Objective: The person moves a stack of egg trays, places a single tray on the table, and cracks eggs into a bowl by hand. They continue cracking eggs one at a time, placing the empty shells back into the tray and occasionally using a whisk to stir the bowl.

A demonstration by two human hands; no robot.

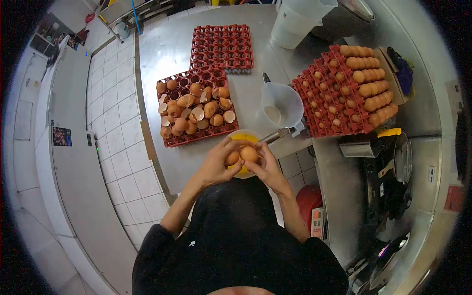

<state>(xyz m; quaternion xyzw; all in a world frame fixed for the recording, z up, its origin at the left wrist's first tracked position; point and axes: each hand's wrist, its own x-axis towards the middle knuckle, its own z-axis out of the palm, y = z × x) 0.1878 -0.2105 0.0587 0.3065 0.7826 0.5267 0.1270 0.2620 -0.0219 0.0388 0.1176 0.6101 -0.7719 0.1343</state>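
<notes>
Two brown eggs are held side by side over a white container [256, 135] with yellow beaten-looking egg [242, 138] in it. My left hand [212, 164] is closed around the left brown egg [232, 158]. The right brown egg [249, 154] sits in the fingers of my right hand [269, 170], thumbs of both hands close together below the eggs. A metal utensil handle [275, 135] sticks out past the container's rim to the right. Just beyond my left hand, a red egg tray [172, 142] carries a heap of cracked, hollow shells [196, 114].
Farther back on the steel table [169, 54] lies another red tray [221, 46]. A clear measuring jug [282, 105] and a tall white pitcher [295, 24] stand right of centre. Stacked trays of whole eggs [339, 93] fill the right side, above a steel counter [339, 196].
</notes>
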